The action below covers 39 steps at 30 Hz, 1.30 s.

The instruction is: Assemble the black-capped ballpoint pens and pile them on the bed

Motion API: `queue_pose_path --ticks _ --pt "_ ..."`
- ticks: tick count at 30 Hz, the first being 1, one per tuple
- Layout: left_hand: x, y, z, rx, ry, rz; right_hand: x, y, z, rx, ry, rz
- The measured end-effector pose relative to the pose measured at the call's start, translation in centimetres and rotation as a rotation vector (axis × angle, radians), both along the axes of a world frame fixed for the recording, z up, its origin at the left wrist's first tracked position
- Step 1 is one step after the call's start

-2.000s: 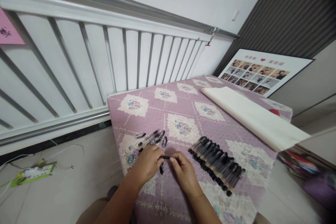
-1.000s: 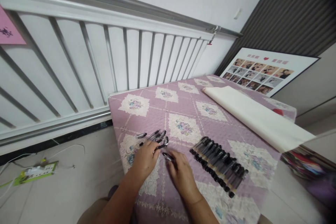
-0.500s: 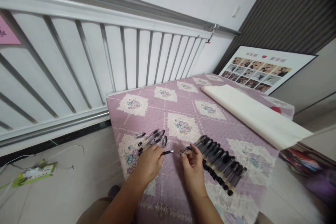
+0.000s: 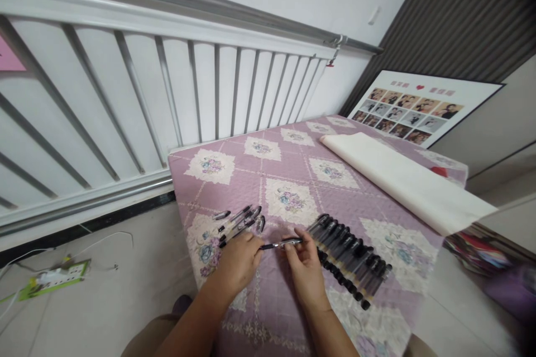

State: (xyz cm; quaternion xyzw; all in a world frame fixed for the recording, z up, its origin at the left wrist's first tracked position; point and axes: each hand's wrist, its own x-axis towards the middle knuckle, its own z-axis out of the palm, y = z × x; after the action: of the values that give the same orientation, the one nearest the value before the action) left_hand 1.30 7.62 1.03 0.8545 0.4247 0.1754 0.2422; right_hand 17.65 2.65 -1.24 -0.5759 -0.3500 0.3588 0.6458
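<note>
My left hand [image 4: 237, 261] and my right hand [image 4: 307, 268] both pinch one black pen [image 4: 278, 245], held level just above the purple quilted cloth [image 4: 293, 178]. The left fingers close on its left end, the right fingers on its clear cap end. To the right of my right hand lies a neat row of several capped black pens [image 4: 349, 259]. Just beyond my left hand lies a smaller loose bunch of pens [image 4: 238, 219].
A long cream paper roll [image 4: 406, 181] lies across the far right of the table. A framed photo collage [image 4: 414, 106] leans against the dark wall. A white railing [image 4: 167, 95] stands behind the table. A green power strip [image 4: 50, 275] lies on the floor at left.
Half a second ago my hands were apart, the left with the pen body, the right with a cap. They have come together and the two parts now form one line.
</note>
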Motion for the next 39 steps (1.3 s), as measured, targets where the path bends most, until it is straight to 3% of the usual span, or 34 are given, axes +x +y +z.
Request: queue_pose_path --ticks 11,19,39 --pt "0.7 0.0 -0.4 0.005 -0.071 0.000 -0.4 -0.2 -0.2 -0.034 -0.274 0.233" --pt "-0.4 0.4 -0.5 -0.001 -0.114 -0.011 0.2 0.1 0.1 -0.022 -0.061 0.022" --pt "0.7 -0.1 -0.3 0.080 0.017 0.047 0.6 -0.2 0.2 -0.055 -0.081 0.120"
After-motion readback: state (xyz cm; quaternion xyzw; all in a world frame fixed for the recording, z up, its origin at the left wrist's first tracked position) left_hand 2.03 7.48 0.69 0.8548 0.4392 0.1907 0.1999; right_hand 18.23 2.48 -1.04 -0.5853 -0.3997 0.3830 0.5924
